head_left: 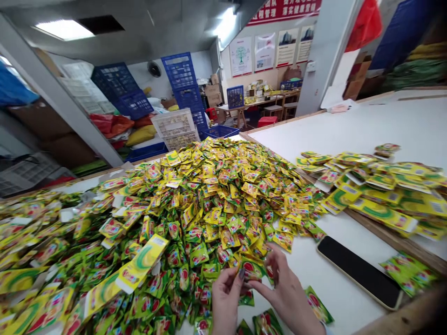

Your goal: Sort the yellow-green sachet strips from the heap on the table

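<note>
A small green sachet [252,270] with a red fruit picture is between my hands at the front edge of the pile. My left hand [226,294] pinches its left side between thumb and fingers. The thumb of my right hand [287,298] reaches the sachet's lower edge, while its bent fingers stand apart from the thumb on the right. Around both hands lies a big heap of yellow and green sachets [209,195]. A few loose green sachets [267,322] rest on the white tabletop [303,258] below and beside my right hand.
Flat yellow cartons [139,263] lie across the heap at left. More yellow cartons [384,190] are piled at right, over a wooden strip [380,230]. A black-screened phone [359,272] lies right of my hand, near another green sachet group [408,274]. Blue crates [185,88] stand behind.
</note>
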The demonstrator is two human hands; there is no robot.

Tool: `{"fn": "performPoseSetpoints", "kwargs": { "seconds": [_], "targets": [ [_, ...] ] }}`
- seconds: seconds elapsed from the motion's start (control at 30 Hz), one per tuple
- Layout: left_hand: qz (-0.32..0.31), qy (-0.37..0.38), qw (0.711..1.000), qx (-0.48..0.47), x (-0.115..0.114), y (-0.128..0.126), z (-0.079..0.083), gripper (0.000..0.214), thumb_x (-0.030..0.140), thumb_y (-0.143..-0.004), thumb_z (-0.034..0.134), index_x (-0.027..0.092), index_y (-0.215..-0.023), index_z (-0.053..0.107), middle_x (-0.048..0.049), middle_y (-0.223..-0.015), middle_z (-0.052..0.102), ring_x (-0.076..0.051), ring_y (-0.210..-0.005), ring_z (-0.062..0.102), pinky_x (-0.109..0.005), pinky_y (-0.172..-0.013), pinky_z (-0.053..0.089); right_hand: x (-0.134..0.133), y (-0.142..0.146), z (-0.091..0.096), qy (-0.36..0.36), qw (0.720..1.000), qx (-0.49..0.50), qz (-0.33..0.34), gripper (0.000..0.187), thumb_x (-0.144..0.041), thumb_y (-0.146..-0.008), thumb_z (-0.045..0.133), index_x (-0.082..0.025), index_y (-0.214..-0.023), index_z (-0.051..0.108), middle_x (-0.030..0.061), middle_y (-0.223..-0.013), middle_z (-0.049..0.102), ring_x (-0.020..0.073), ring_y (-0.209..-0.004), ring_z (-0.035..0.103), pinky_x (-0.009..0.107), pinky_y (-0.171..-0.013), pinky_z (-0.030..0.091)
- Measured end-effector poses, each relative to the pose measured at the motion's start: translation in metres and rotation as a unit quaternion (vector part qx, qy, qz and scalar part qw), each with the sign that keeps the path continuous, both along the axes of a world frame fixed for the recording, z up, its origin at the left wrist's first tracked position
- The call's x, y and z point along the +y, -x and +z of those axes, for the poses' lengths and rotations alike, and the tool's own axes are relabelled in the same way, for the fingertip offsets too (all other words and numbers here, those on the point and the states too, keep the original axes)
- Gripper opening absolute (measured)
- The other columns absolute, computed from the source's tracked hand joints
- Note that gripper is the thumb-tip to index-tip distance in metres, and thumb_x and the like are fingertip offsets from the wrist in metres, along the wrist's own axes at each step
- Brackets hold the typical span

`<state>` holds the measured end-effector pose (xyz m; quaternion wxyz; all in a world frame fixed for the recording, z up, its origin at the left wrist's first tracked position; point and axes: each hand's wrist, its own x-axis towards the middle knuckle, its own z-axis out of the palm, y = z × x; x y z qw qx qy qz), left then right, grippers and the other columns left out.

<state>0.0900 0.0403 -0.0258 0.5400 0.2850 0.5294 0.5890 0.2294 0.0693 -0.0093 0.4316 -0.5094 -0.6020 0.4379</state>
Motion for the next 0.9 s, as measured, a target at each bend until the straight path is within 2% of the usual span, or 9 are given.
{"fn": "performPoseSetpoints", "kwargs": {
  "seconds": [0.13,0.2,0.3,0.4,0.5,0.6,0.73,0.8,0.9],
  "targets": [
    [-0.064,-0.052,0.99,0.116,-0.003,0.006,0.007,0.026,0.04,-0.076,0.059,0.015,-0.076,0.068,-0.0062,-0.073,0.069,-0.019,-0.071,0.064,-0.03,-0.066,0.053,0.0,0.003,-0.004,0.082,0.98,0.119,0.135,0.039,-0.041,-0.081,0.055,-0.018,-0.112,0.052,0.0084,-0.096,0.062,0.0194,-0.077,0.061,0.028,-0.06,0.053],
    [-0.092,-0.102,0.948,0.286,-0.003,0.024,0.019,0.026,0.037,-0.081,0.052,0.018,-0.086,0.069,-0.0079,-0.085,0.068,-0.021,-0.082,0.062,-0.034,-0.074,0.051,0.0,-0.002,-0.003,0.068,0.98,0.099,0.158,0.033,-0.04,-0.084,0.049,-0.017,-0.107,0.055,0.0078,-0.088,0.066,0.0184,-0.068,0.063,0.027,-0.054,0.053],
    [-0.004,-0.152,0.774,0.614,-0.003,0.076,0.047,0.041,0.04,-0.077,0.057,0.023,-0.114,0.058,-0.0108,-0.112,0.059,-0.027,-0.111,0.049,-0.046,-0.096,0.038,0.008,-0.023,-0.002,-0.069,0.982,-0.082,0.155,0.026,-0.032,-0.087,0.044,-0.021,-0.108,0.055,0.009,-0.096,0.067,0.0208,-0.078,0.065,0.03,-0.066,0.053],
    [0.16,-0.038,0.575,0.801,-0.008,0.14,0.071,0.069,0.047,-0.075,0.054,0.013,-0.132,0.037,-0.0207,-0.134,0.039,-0.038,-0.128,0.026,-0.058,-0.102,0.021,0.023,-0.051,-0.006,-0.157,0.93,-0.295,0.151,0.022,-0.021,-0.085,0.041,-0.02,-0.099,0.058,0.0098,-0.091,0.068,0.0237,-0.08,0.066,0.033,-0.068,0.052],
    [0.139,0.049,0.486,0.861,-0.019,0.186,0.082,0.054,0.041,-0.082,0.043,0.011,-0.127,0.044,-0.0198,-0.118,0.055,-0.035,-0.109,0.049,-0.056,-0.097,0.028,0.032,-0.064,-0.008,-0.169,0.888,-0.402,0.145,0.021,-0.012,-0.082,0.041,-0.019,-0.09,0.06,0.0088,-0.079,0.069,0.0241,-0.073,0.067,0.033,-0.064,0.052],
    [0.08,0.017,0.518,0.851,-0.028,0.193,0.082,0.046,0.043,-0.08,0.046,0.017,-0.117,0.054,-0.0133,-0.108,0.063,-0.03,-0.095,0.058,-0.049,-0.092,0.037,0.026,-0.052,0.009,-0.182,0.9,-0.363,0.156,0.022,-0.014,-0.085,0.041,-0.02,-0.096,0.059,0.0135,-0.11,0.062,0.0248,-0.098,0.061,0.034,-0.078,0.051],
    [-0.053,-0.056,0.699,0.711,-0.03,0.143,0.087,0.045,0.048,-0.074,0.056,0.027,-0.113,0.058,-0.0071,-0.113,0.063,-0.025,-0.101,0.058,-0.037,-0.087,0.047,0.003,-0.016,0.05,-0.146,0.921,-0.226,0.281,0.014,-0.026,-0.087,0.048,-0.023,-0.09,0.061,0.01,-0.142,0.033,0.0209,-0.113,0.053,0.028,-0.088,0.046],
    [-0.152,-0.054,0.782,0.602,-0.027,0.114,0.092,0.041,0.046,-0.072,0.06,0.031,-0.11,0.06,-0.0046,-0.112,0.064,-0.024,-0.103,0.058,-0.034,-0.089,0.046,-0.006,-0.004,0.062,-0.115,0.92,-0.176,0.331,0.012,-0.028,-0.085,0.053,-0.024,-0.089,0.063,0.0086,-0.142,0.033,0.0197,-0.108,0.056,0.028,-0.089,0.045],
    [-0.152,-0.046,0.901,0.404,-0.023,0.087,0.093,0.065,0.054,-0.066,0.064,0.031,-0.125,0.048,-0.0076,-0.115,0.062,-0.025,-0.096,0.06,-0.034,-0.085,0.048,-0.011,0.0,0.056,-0.077,0.948,-0.102,0.293,0.016,-0.031,-0.083,0.055,-0.025,-0.097,0.062,0.0089,-0.13,0.048,0.0215,-0.114,0.051,0.03,-0.093,0.042]
  ]
}}
